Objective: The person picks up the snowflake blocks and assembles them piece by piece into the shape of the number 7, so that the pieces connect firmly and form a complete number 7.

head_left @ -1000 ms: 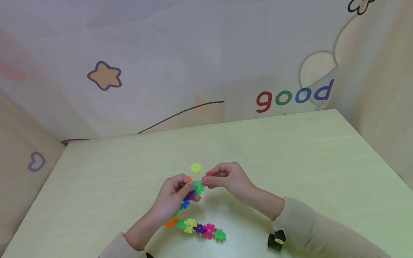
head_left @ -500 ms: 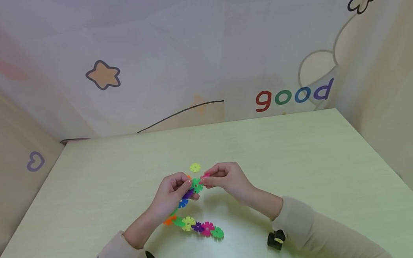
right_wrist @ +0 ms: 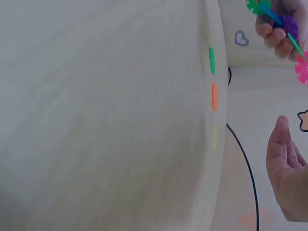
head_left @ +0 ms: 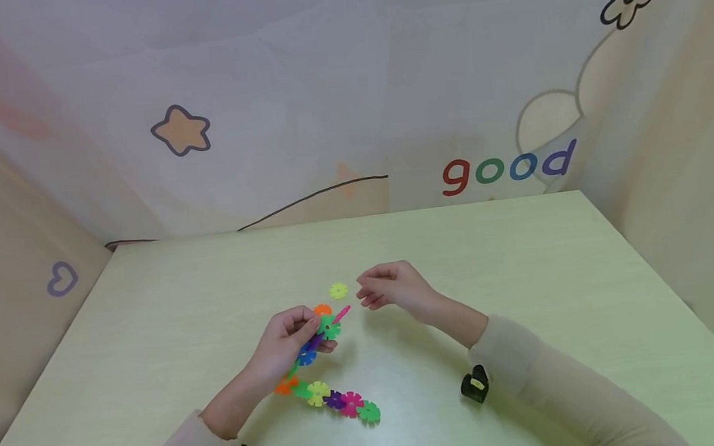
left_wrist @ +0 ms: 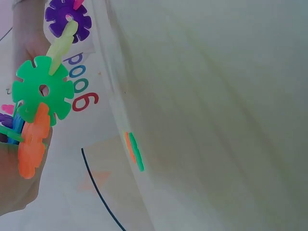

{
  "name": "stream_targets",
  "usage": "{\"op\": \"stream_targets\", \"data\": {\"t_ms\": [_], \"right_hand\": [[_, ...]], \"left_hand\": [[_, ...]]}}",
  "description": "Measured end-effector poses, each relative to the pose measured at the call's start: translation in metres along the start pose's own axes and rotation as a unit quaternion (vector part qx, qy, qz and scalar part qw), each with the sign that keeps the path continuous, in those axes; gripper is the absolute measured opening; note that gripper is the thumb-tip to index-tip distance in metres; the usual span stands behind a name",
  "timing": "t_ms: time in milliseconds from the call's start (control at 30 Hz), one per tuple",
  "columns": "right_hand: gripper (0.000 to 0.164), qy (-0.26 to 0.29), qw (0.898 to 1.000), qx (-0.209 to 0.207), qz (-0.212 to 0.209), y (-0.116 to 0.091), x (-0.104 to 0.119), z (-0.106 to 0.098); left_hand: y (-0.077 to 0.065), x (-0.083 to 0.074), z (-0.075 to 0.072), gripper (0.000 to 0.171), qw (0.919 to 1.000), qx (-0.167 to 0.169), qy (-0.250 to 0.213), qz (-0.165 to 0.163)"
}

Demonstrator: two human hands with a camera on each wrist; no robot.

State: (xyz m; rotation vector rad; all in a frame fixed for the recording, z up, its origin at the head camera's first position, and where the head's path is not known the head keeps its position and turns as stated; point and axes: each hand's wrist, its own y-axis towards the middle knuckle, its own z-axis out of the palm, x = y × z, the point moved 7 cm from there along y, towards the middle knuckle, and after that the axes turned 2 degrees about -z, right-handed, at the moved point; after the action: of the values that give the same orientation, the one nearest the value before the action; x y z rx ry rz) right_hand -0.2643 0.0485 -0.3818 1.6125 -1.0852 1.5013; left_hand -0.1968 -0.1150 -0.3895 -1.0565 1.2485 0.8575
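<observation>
A chain of colourful interlocking snowflake discs (head_left: pixel 318 394) hangs from my left hand (head_left: pixel 281 345), whose thumb and fingers pinch it near the upper end. A green disc (head_left: pixel 330 328) shows just past the left thumb, and a pink disc (head_left: pixel 341 314) stands edge-on, slotted into it. The chain's lower part curves round to the right below the hand; the left wrist view shows its green disc (left_wrist: pixel 44 90) and orange disc (left_wrist: pixel 34 139) close up. Up and right of the pink disc, my right hand (head_left: pixel 394 290) holds nothing, its fingers fairly straight in the right wrist view.
Beyond the left hand, a loose yellow disc (head_left: pixel 338 290) and an orange disc (head_left: pixel 322 309) lie on the pale tabletop (head_left: pixel 519 267). The right wrist view also shows a loose green disc (right_wrist: pixel 211 60) there. A printed cloth (head_left: pixel 300 103) encloses the back and sides.
My right hand has let go of the pink disc and moved up and away to the right. The pink disc stays on the chain, which has shifted slightly left and down with my left hand.
</observation>
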Motion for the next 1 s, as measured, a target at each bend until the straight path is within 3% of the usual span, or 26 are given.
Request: {"op": "stream_targets", "data": {"t_ms": [100, 400, 667, 1000], "right_hand": [[0.030, -0.015, 1.000, 0.015, 0.013, 0.012, -0.003, 0.001], [0.031, -0.153, 0.987, 0.047, 0.020, 0.048, -0.014, 0.003], [0.032, -0.210, 0.976, 0.058, 0.029, 0.071, -0.021, 0.012], [0.036, -0.320, 0.941, 0.098, 0.043, 0.091, -0.030, 0.018]], "left_hand": [[-0.003, -0.001, -0.003, 0.018, 1.0000, 0.002, -0.006, 0.003], [-0.007, -0.001, -0.007, 0.019, 1.0000, 0.003, 0.002, -0.002], [-0.009, -0.001, -0.009, 0.021, 0.9998, 0.013, 0.012, -0.007], [-0.011, -0.003, -0.008, 0.020, 0.9995, 0.028, 0.008, -0.010]]}}
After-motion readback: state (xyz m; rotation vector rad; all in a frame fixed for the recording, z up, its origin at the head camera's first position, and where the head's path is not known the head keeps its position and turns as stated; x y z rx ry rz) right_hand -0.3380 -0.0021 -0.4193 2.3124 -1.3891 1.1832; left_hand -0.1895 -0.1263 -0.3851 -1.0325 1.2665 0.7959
